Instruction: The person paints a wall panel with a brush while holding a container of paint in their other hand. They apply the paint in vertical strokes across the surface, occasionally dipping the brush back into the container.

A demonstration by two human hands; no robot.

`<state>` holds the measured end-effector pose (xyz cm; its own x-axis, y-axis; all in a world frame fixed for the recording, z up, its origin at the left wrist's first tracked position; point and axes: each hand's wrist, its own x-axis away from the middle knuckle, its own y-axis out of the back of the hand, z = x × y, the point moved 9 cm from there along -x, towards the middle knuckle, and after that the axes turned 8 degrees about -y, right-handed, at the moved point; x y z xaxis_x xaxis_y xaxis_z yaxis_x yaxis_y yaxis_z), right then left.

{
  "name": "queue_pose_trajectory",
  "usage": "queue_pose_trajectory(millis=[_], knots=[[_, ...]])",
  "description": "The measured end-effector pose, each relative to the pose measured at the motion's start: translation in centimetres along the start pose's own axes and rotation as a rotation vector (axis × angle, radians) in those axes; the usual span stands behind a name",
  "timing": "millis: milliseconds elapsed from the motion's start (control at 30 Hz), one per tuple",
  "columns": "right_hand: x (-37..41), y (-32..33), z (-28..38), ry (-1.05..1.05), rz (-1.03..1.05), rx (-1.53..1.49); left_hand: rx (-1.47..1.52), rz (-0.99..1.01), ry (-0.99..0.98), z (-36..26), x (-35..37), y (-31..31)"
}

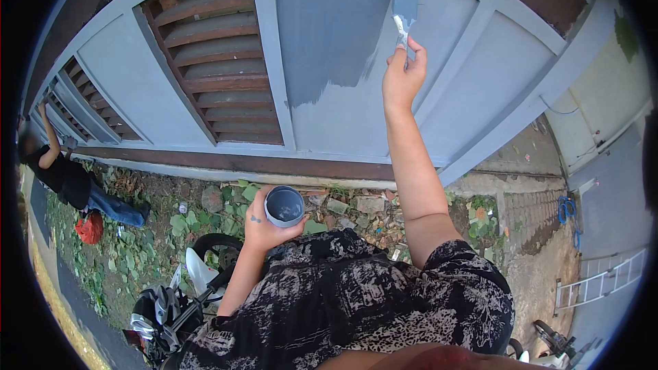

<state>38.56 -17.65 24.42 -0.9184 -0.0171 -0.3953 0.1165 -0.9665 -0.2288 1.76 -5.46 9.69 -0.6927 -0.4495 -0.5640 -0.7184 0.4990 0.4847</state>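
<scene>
My right hand [404, 75] is raised to the wall and grips a paintbrush [400, 31] by its handle. The brush's wide bristles touch the light grey-blue wall panel [439, 7], beside a patch of darker grey paint [329, 27] with a ragged lower edge. Down at waist height, my left hand [264, 226] is wrapped round a round paint cup [285, 206]. Dark grey paint coats the inside of the cup, and a smear of paint marks the back of that hand.
Brown louvred slats [216, 55] are left of the panel. Another person [72, 178] reaches to the wall at far left, near a red bag [89, 227]. A motorcycle [199, 277] stands behind my left arm. Rubble and plants line the wall's foot; a ladder [603, 281] is at right.
</scene>
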Motion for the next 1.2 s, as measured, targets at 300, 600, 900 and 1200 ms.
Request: queue_pose_trajectory(millis=[300, 600, 900, 1200], knots=[[0.2, -0.3, 0.8, 0.048, 0.005, 0.000, -0.007, -0.007, -0.022, 0.0, 0.3, 0.3], [0.1, -0.1, -1.0, 0.078, -0.036, -0.001, -0.009, -0.014, -0.006, -0.1, 0.6, 0.7], [-0.2, -0.1, -1.1, 0.022, -0.012, 0.017, -0.003, -0.026, -0.035, -1.1, 0.5, 1.1], [-0.1, 0.0, -0.1, 0.038, -0.042, 0.025, -0.012, -0.018, -0.016, -1.0, 0.6, 1.1]])
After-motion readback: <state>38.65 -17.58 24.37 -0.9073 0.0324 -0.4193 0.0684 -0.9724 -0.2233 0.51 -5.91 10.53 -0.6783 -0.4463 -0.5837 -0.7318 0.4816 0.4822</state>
